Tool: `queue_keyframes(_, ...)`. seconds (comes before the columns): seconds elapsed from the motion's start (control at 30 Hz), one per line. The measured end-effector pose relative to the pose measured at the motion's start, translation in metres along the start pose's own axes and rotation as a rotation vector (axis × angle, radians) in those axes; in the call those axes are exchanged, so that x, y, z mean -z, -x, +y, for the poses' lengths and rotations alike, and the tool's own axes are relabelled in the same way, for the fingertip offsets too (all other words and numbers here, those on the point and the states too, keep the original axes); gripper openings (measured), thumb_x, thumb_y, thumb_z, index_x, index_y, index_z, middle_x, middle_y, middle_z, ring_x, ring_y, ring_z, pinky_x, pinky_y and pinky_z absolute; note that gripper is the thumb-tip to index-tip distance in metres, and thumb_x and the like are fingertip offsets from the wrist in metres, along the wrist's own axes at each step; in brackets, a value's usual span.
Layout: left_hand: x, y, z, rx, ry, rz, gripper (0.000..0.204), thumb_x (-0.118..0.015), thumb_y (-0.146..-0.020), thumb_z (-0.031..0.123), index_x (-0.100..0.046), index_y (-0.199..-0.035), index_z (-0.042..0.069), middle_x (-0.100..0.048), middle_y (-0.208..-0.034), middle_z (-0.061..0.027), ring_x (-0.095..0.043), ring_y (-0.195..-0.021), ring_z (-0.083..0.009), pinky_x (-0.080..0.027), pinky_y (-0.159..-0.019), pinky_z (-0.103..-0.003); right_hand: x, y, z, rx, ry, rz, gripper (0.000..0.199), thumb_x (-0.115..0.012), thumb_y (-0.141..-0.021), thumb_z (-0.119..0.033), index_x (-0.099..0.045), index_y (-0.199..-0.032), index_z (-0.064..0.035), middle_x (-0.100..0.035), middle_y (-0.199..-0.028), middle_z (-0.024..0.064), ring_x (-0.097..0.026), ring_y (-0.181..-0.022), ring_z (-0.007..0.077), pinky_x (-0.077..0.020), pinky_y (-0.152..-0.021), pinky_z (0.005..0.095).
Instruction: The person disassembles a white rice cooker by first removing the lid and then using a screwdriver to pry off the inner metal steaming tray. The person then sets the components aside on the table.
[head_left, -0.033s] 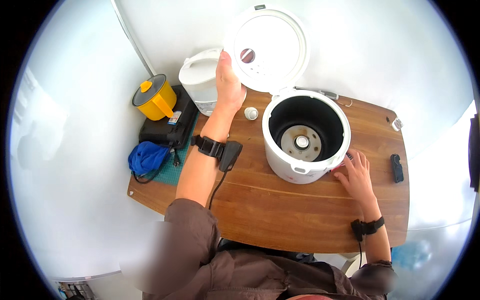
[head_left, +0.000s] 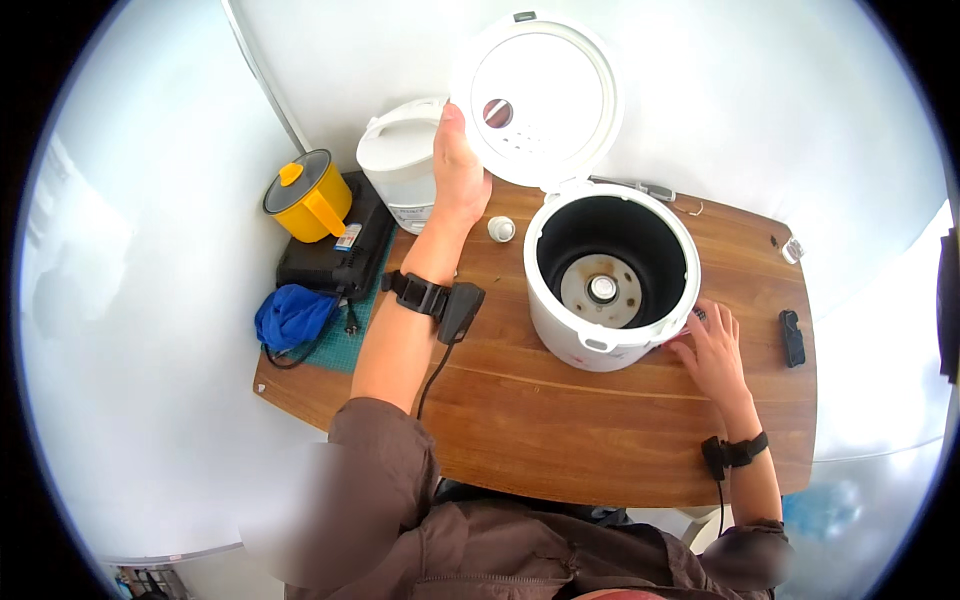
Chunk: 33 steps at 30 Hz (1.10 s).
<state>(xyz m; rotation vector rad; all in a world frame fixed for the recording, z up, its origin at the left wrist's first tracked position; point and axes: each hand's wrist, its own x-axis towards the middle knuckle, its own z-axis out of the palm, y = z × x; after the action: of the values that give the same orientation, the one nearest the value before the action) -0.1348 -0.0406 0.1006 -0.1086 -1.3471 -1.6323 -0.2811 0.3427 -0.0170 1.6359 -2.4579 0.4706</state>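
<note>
A white rice cooker [head_left: 560, 335] stands open on the wooden table [head_left: 600, 430]. Its round lid [head_left: 540, 95] is tipped up at the back. The inside is black with no inner pot, and the round metal heating plate [head_left: 600, 288] shows at the bottom. My left hand [head_left: 458, 170] grips the lid's left edge, thumb on the rim. My right hand [head_left: 712, 350] lies with fingers spread on the table, its fingertips touching the cooker's lower right side. Both wrists carry black bands with cables.
Behind my left hand stands a second white cooker [head_left: 400, 150]. A yellow pot with a grey lid [head_left: 305, 195], a black appliance [head_left: 335, 250] and a blue cloth [head_left: 290, 315] sit at the table's left on a green mat. A small white cap [head_left: 501, 229] and a black clip [head_left: 791, 337] lie nearby.
</note>
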Motion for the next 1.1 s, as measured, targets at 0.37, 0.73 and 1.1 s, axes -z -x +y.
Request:
queue_keyframes(0.37,-0.004,-0.011,-0.006,0.138,0.047,-0.046,0.084,-0.047,-0.103,0.064,-0.036,-0.153,-0.003,-0.052,-0.147,-0.0194,-0.055,-0.133,-0.0305,-0.046,-0.111,-0.045,0.054,-0.01,0.018,-0.056,-0.03,-0.187,0.03,-0.08,-0.078,-0.014,-0.069,-0.105,-0.0072,-0.062,-0.104,0.0116,-0.06,-0.105,0.0336,-0.0458,-0.096,0.0466)
queue_keyframes(0.73,-0.004,-0.01,-0.007,0.016,-0.037,-0.071,0.083,-0.04,-0.106,0.062,-0.04,-0.148,-0.01,-0.053,-0.143,-0.0207,-0.055,-0.131,-0.0279,-0.046,-0.113,-0.044,0.041,0.004,0.025,-0.25,-0.187,-0.186,0.029,-0.077,-0.081,-0.007,-0.068,-0.109,-0.0038,-0.061,-0.104,0.0137,-0.059,-0.103,0.0372,-0.048,-0.092,0.0462)
queue_keyframes(1.1,-0.004,-0.002,-0.006,0.232,0.201,0.268,0.065,-0.043,-0.109,0.048,-0.044,-0.147,-0.006,-0.059,-0.138,-0.0211,-0.06,-0.125,-0.0317,-0.046,-0.11,-0.045,0.038,-0.034,0.036,-0.224,-0.215,-0.197,0.042,-0.077,-0.082,-0.015,-0.069,-0.122,-0.0082,-0.068,-0.115,0.0114,-0.059,-0.114,0.0334,-0.0399,-0.108,0.0495)
